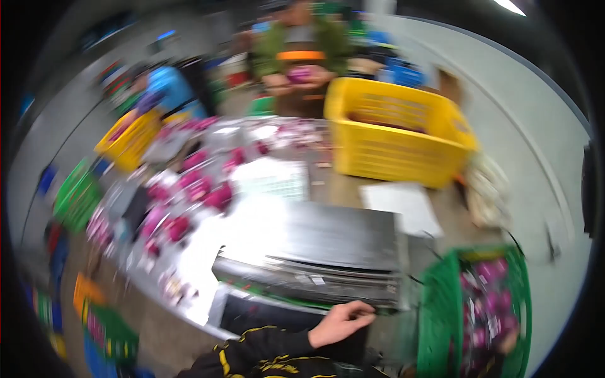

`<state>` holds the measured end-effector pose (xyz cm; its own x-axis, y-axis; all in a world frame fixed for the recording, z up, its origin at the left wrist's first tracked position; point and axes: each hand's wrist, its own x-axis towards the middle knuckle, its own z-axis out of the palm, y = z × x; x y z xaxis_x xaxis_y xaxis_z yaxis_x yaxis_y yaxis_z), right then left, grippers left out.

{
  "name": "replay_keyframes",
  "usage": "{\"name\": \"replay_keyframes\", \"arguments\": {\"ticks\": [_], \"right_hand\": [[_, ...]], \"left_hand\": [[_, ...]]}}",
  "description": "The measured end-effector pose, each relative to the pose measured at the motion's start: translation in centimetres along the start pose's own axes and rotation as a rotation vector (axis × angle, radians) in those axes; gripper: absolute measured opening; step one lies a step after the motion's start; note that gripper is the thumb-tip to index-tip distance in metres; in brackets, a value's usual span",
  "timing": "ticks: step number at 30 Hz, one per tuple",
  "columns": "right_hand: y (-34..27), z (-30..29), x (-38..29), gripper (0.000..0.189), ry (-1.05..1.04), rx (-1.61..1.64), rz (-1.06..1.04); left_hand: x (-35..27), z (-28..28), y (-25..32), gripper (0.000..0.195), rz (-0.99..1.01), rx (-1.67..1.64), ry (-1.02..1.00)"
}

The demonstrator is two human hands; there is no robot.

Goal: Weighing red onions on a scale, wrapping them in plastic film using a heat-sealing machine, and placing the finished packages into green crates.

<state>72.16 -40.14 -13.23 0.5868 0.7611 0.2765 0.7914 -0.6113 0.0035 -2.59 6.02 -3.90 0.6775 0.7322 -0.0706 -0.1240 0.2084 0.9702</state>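
My left hand (pixel 342 323) hovers at the front right of a metal tabletop machine (pixel 331 236) that looks like a film wrapper. Its fingers are loosely curled, with nothing visible in them; whether they touch the machine's edge is unclear. At the lower right, my right hand (pixel 508 341) reaches into a green plastic crate (pixel 437 302). Packs of purple produce (pixel 491 302), probably red onions in clear film with white labels, fill that crate. Blur hides whether the right hand grips a pack.
Loose purple onions (pixel 220 196) and pale scraps cover the table's left side. A yellow crate (pixel 392 151) stands at the back right, near a white sheet (pixel 401 208). One person (pixel 302 52) across the table holds a purple item; another (pixel 170 90) bends over a yellow crate (pixel 130 141).
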Motion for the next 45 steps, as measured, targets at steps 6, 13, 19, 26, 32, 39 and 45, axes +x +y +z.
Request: {"name": "replay_keyframes", "arguments": {"ticks": [6,13,19,26,32,39,45], "right_hand": [[-14.0,1.8,20.5,0.045,0.218,0.411,0.151],[-76.8,-16.1,15.5,0.029,-0.348,1.135,-0.398],[-107.7,-17.3,2.7,0.034,-1.100,1.145,-0.855],[-124.7,-6.0,-4.5,0.059,-1.187,0.956,-0.843],[-132.4,2.1,-7.1,0.058,-1.217,0.784,-0.630],[-131.3,-0.6,-6.2,0.016,-1.274,0.832,-0.548],[-127.1,-6.5,-4.4,0.010,-1.215,0.880,-0.625]], "left_hand": [[-6.3,-7.3,4.6,0.019,0.311,0.258,0.589],[-12.6,-29.2,2.5,0.037,0.237,0.126,1.382],[-21.9,-50.0,-5.4,0.056,0.065,0.133,1.989],[-20.1,-56.6,-4.7,0.038,-0.224,0.446,1.696],[-21.0,-51.8,-5.8,0.019,-0.011,-0.174,1.570],[-20.5,-45.7,-1.5,0.026,0.065,-0.023,1.581],[-20.6,-41.0,0.7,0.026,0.230,0.021,1.517]]}}
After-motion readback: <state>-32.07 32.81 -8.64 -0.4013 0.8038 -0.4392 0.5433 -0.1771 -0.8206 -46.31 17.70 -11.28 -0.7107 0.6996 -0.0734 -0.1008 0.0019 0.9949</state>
